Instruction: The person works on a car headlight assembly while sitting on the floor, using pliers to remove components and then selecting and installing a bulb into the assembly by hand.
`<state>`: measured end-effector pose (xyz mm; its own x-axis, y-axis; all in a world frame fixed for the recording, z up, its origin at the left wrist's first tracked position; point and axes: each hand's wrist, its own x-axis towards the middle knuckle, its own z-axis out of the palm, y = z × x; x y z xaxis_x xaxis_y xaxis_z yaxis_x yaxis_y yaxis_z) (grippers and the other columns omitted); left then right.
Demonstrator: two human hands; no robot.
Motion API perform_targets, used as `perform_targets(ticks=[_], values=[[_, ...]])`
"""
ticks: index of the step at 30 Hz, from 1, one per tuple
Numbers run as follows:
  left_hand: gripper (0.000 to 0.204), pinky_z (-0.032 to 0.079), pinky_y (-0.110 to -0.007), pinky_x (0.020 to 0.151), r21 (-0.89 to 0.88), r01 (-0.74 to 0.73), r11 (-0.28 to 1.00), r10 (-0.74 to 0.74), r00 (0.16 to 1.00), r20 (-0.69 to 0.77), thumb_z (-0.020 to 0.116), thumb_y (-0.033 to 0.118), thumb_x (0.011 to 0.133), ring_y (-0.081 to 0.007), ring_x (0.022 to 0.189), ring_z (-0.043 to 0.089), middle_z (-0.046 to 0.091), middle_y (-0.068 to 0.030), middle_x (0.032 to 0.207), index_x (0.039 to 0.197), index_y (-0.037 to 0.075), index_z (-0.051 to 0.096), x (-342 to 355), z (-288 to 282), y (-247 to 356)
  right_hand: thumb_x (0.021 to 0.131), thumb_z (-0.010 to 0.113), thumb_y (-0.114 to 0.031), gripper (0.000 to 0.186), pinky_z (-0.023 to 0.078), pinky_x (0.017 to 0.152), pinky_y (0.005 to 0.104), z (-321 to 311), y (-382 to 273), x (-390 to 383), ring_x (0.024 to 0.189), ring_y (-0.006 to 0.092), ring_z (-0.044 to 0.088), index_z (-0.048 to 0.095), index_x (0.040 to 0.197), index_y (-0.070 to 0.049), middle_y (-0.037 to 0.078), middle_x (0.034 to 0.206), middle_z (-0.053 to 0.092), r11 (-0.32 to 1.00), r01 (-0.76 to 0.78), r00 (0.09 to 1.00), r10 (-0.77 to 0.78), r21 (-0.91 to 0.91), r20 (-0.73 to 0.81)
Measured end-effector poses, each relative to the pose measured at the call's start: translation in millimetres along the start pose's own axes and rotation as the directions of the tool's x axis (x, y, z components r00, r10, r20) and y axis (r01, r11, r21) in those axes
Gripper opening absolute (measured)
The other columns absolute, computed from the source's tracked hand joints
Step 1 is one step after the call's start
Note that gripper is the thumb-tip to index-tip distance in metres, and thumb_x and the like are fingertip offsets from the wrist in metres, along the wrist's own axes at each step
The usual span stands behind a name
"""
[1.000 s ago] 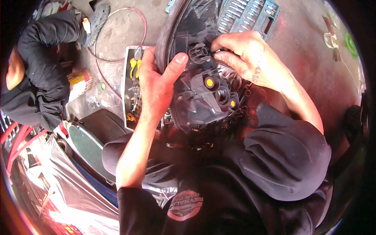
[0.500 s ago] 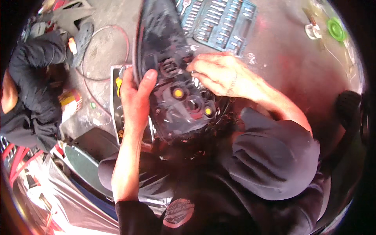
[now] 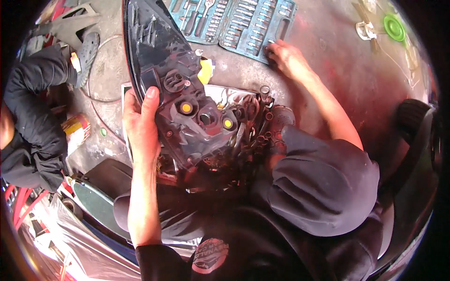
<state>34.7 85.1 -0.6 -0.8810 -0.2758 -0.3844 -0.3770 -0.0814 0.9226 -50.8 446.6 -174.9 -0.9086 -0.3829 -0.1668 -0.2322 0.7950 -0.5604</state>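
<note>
My left hand (image 3: 144, 119) grips the edge of a black car light housing (image 3: 161, 61), thumb on top and fingers behind it. The housing stands tilted with its back toward me, showing round bulb sockets, two with yellow centres. Out to the right, my right hand (image 3: 289, 60) reaches the near right corner of an open teal socket-set case (image 3: 255, 55). Its fingers are bunched there, and whatever lies between the tips is hidden. Rows of sockets (image 3: 239, 23) and a ratchet (image 3: 204, 16) lie in the case.
Beneath the housing is a tray (image 3: 127, 93) of loose metal tools (image 3: 262, 126). At left crouches another person in dark clothes (image 3: 37, 89), near a hose (image 3: 93, 99) on the floor. A green round lid (image 3: 394, 27) and a tape roll (image 3: 365, 31) lie far right.
My right hand has left the back of the housing and moved up and right to the socket case. The housing, in my left hand, has shifted left, uncovering more tools.
</note>
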Motion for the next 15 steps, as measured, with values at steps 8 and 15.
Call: perform_targets(ticks=[8,15], values=[[0.036,0.050,-0.030,0.090,0.019,-0.018,1.000,0.018,1.000,0.021,0.074,0.025,0.098,-0.0115,0.096,0.062,0.069,-0.0041,0.109,0.123,0.003,0.061,1,5,4,0.101,0.051,-0.016,0.025,0.056,0.086,0.0498,12,-30,39,0.101,0.0416,0.069,0.068,0.115,-0.005,0.022,0.108,0.068,0.981,0.165,0.982,-0.154,-0.102,0.108],[0.038,0.052,-0.035,0.099,0.070,-0.011,0.997,0.008,0.999,0.047,0.065,0.023,0.103,-0.0178,0.112,0.066,0.068,-0.0094,0.126,0.134,0.003,0.058,2,-8,-2,0.091,0.057,-0.007,0.012,0.057,0.075,0.0492,15,-37,38,0.088,0.0410,0.071,0.062,0.100,-0.002,0.021,0.095,0.067,0.982,0.141,0.990,-0.142,-0.128,0.001]])
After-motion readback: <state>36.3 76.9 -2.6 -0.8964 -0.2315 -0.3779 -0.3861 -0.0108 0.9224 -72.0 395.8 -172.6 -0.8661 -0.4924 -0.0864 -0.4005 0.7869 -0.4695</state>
